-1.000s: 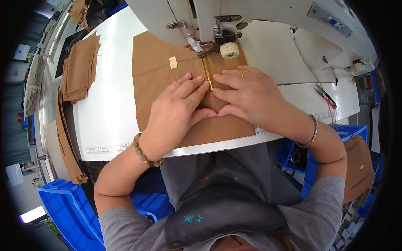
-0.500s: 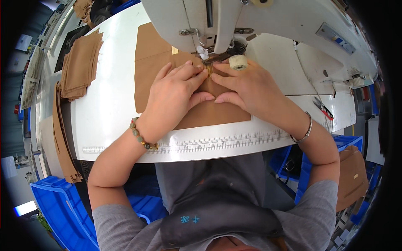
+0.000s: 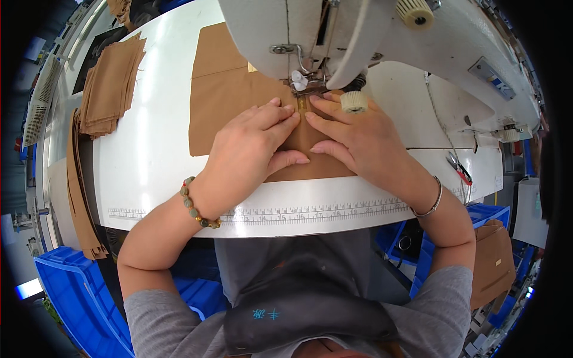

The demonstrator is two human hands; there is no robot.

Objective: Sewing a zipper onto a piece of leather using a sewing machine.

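Both of my hands lie on a flat piece of brown fabric (image 3: pixel 221 119), one either side of a gold zipper strip (image 3: pixel 302 104) that runs up to the sewing machine's presser foot (image 3: pixel 303 89). My left hand (image 3: pixel 250 146) is open, fingertips pressing left of the zipper. Opposite it, my right hand (image 3: pixel 364 143) is open too, its fingers spread on the fabric and partly hidden behind the white knob (image 3: pixel 354 102). A small pale tab (image 3: pixel 252 67) shows on the fabric beside the machine head (image 3: pixel 280 30).
A stack of brown pieces (image 3: pixel 110 83) and long strips (image 3: pixel 83 197) lie at left on the white table (image 3: pixel 155 167). Black-and-red scissors (image 3: pixel 461 170) rest at right, near a cord. Blue bins (image 3: pixel 77 292) flank me, with more brown pieces (image 3: pixel 492 262) at lower right.
The fabric and both hands have slid away from me toward the machine. More of the zipper is now under the foot, and more ruler shows along the table's front edge.
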